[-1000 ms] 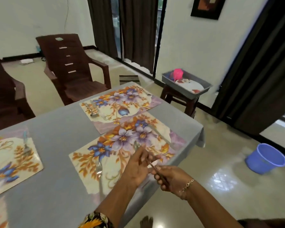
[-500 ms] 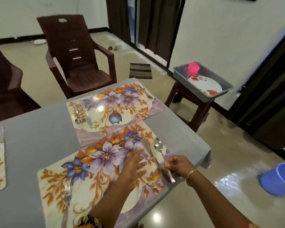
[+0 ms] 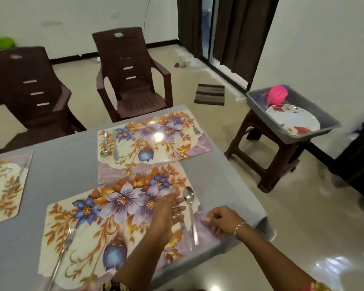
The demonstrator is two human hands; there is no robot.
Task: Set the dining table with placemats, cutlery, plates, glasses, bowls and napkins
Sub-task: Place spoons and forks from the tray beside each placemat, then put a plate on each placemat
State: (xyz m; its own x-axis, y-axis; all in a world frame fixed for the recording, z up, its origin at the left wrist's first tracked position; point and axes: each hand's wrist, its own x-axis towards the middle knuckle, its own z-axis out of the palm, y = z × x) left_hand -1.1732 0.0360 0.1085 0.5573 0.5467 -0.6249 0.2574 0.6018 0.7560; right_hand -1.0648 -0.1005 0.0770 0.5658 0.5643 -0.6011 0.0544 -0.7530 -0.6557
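Note:
On the grey table (image 3: 67, 164) the near floral placemat (image 3: 113, 217) carries a fork (image 3: 63, 248) on its left and a knife (image 3: 185, 233) and spoon (image 3: 189, 199) side by side on its right. My left hand (image 3: 168, 211) lies with straight fingers on the upper part of the knife, just left of the spoon. My right hand (image 3: 221, 219) hovers loosely curled over the mat's right edge, a little right of the spoon handle, holding nothing. The far placemat (image 3: 155, 143) holds a spoon (image 3: 104, 144), a knife (image 3: 115, 148) and a fork (image 3: 193, 124).
A third placemat (image 3: 4, 185) with a fork (image 3: 21, 173) lies at the left. To the right, a brown stool (image 3: 269, 160) bears a grey tub (image 3: 324, 122) with white plates (image 3: 292, 120) and a pink cup (image 3: 276, 95). Two brown chairs (image 3: 132, 80) stand behind the table.
The knife and spoon went from my hands onto the near mat's right side. My right hand has let go and drawn back to the right; my left hand rests on the knife.

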